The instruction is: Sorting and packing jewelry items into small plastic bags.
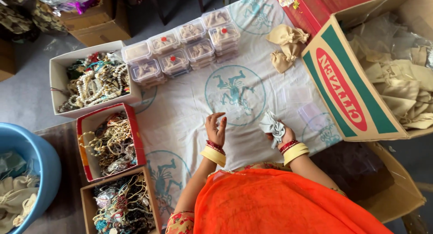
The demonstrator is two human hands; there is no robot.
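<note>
Right hand (280, 135) clenched around a small pale cloth pouch (272, 126), held just above the white printed cloth (189, 112). Left hand (216, 128) released, fingers spread, hovering over the cloth near a teal round print (234, 95). Clear lidded plastic boxes (185, 47), some with red dot stickers, stacked in rows at the far side. Two beige pouches (285, 47) lie beside a big cardboard carton (347, 94) with green stripes and a red oval label. Three open boxes of beaded jewellery (106, 139) on the left, blue tub (34, 162) beside them.
</note>
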